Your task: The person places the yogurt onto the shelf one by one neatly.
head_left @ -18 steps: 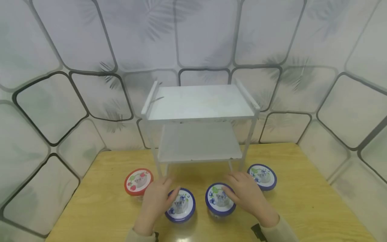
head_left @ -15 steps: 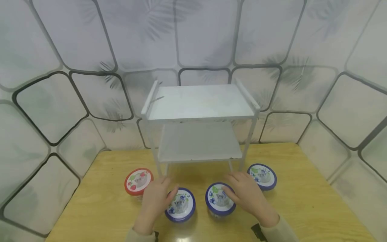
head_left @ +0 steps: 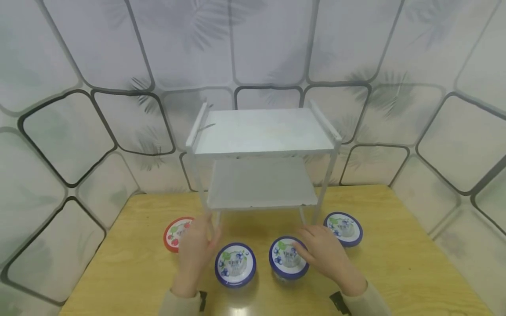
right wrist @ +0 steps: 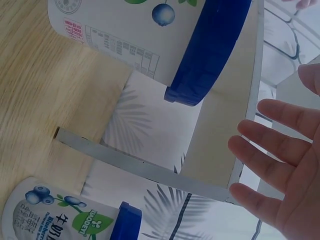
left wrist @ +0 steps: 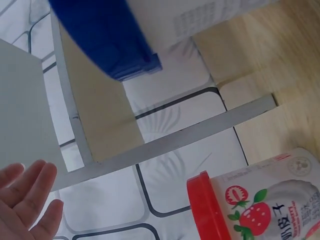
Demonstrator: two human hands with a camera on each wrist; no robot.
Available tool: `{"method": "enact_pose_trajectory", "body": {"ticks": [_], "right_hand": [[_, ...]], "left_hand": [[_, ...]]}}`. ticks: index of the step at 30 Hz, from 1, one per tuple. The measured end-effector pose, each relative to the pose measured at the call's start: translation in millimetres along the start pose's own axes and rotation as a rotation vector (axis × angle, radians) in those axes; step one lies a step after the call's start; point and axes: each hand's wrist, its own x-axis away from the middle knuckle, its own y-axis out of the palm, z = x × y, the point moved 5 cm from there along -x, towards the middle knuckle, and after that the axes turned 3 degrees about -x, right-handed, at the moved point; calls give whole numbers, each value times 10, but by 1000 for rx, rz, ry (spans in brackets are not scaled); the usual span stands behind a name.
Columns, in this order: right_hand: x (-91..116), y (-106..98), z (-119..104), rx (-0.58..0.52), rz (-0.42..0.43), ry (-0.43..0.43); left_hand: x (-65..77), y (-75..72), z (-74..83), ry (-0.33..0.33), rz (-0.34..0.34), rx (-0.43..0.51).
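Observation:
My left hand (head_left: 194,248) hovers with loosely extended fingers and partly covers a red-lidded strawberry yogurt tub (head_left: 174,235) in the head view. The left wrist view shows its fingers (left wrist: 31,192) apart from the red-lidded tub (left wrist: 260,205). To its right stands a blue-lidded blueberry yogurt tub (head_left: 235,265). My right hand (head_left: 326,254) is spread between two more blue-lidded tubs, a nearer one (head_left: 288,258) and a farther one (head_left: 343,229). In the right wrist view its fingers (right wrist: 272,165) are straight, with nothing held.
A white two-tier shelf rack (head_left: 265,131) stands behind the tubs, its lower shelf (head_left: 261,182) above the table. The wooden table (head_left: 403,263) is bounded by patterned walls (head_left: 272,44) at the back and sides.
My left hand has moved left and slightly up, off the edge of the nearer left blue lid and over the red-lidded tub. My right hand stays nearly still.

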Motion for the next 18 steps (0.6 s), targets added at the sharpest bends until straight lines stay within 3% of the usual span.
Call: {"method": "enact_pose_trajectory", "body": {"ticks": [11,18], "right_hand": [[17,25,10,-2,-11,1],[12,0,16,-4,-3,-4]], "left_hand": [[-124,-99,-93,-153,131,31],[-154,-16,-218,-313,118,106]]}}
